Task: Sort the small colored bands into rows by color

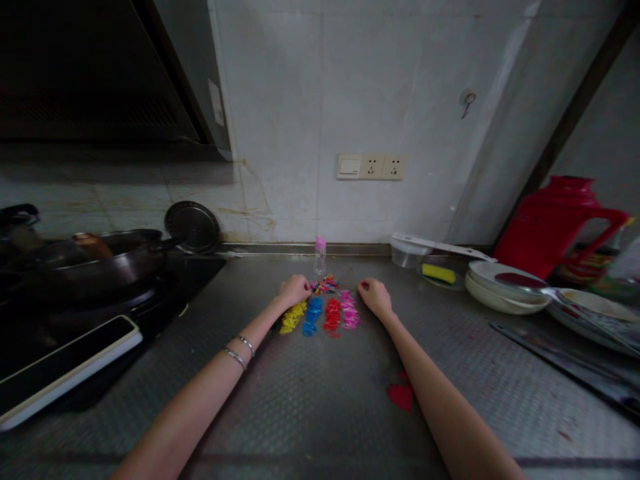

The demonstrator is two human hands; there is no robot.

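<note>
My left hand is closed, fingertips pressed together at the left edge of a small mixed-colour pile. Just below that hand lies a row of yellow pieces, which look like tiny rubber bands. To its right run similar rows of blue pieces, red pieces and pink pieces. Right of the pink row, my right hand rests on the counter with its fingers curled in. Whatever either hand may hold is too small or hidden to see. Behind the pile stands a clear bottle with a pink cap.
A hob with a pan and a phone-like slab is at left. Right are a yellow sponge, stacked bowls, a knife and a red flask. A red heart-shaped piece lies by my right forearm.
</note>
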